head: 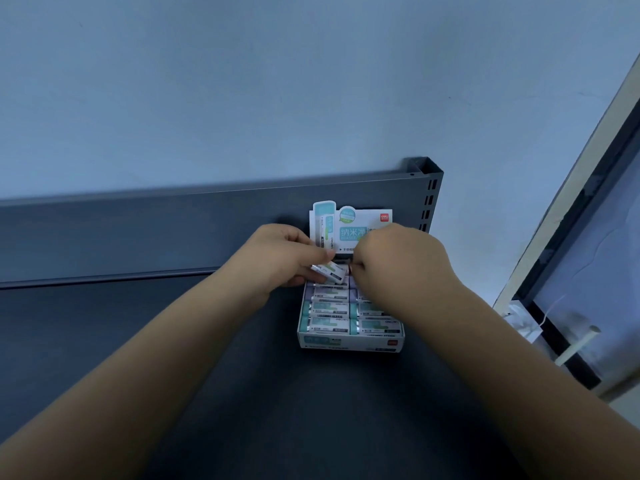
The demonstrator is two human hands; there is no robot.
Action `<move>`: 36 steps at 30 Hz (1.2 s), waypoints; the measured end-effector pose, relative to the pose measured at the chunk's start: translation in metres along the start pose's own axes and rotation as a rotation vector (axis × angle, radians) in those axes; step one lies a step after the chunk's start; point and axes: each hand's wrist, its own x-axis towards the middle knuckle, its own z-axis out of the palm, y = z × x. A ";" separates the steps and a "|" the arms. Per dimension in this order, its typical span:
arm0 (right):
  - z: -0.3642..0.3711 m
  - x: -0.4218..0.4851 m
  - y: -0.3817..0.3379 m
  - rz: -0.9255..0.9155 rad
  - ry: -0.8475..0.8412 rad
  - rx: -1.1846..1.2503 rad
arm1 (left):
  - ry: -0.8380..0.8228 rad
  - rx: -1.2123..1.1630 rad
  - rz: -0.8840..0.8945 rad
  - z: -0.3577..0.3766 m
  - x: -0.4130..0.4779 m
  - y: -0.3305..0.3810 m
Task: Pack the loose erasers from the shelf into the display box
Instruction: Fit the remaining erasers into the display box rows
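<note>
**One more eraser going into a nearly full box**

The left hand is pinching a small white rectangular eraser in a teal-and-grey paper sleeve between thumb and curled fingers. It is holding the eraser tilted just above the back left corner of the white-and-teal cardboard display box. The right hand is hovering over the box's back right part with its fingers curled in. Whether they are pinching anything or only steadying the back row cannot be told, as the knuckles are hiding the tips.

The eraser is likely handling as a light, firm block with a little give. Its paper sleeve is probably smoother than the rubber ends, so a pinch across the long sides, as here, is looking sound. Nothing about it is looking fragile.

The box is sitting near the back right corner of the dark grey metal shelf, with its printed header card standing upright against the shelf's back panel. Inside, sleeved erasers are lying flat in two columns, packed side against side from the front wall backwards. Any space left seems to be lying at the back, under the hands.
</note>
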 end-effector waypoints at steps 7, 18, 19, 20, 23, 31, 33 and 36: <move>-0.005 -0.014 0.002 -0.092 -0.079 0.003 | 0.016 0.069 0.037 0.001 -0.004 0.001; -0.010 -0.027 -0.002 -0.032 -0.119 -0.098 | 0.026 0.109 0.147 0.001 -0.008 0.002; -0.009 -0.028 -0.002 -0.041 -0.101 -0.105 | 0.023 0.123 0.149 0.001 -0.008 0.001; -0.008 -0.029 -0.002 -0.053 -0.080 -0.109 | 0.018 0.134 0.150 0.000 -0.008 0.001; -0.004 -0.029 -0.002 -0.072 -0.079 -0.054 | 0.015 0.163 0.154 -0.001 -0.008 -0.001; -0.002 -0.025 -0.004 -0.009 -0.131 0.109 | -0.037 0.124 0.111 0.000 -0.013 -0.001; 0.000 -0.026 -0.006 0.004 -0.127 0.105 | -0.040 0.139 0.100 -0.001 -0.013 -0.001; 0.000 -0.026 -0.006 0.016 -0.108 0.068 | -0.043 0.156 0.109 -0.002 -0.013 -0.001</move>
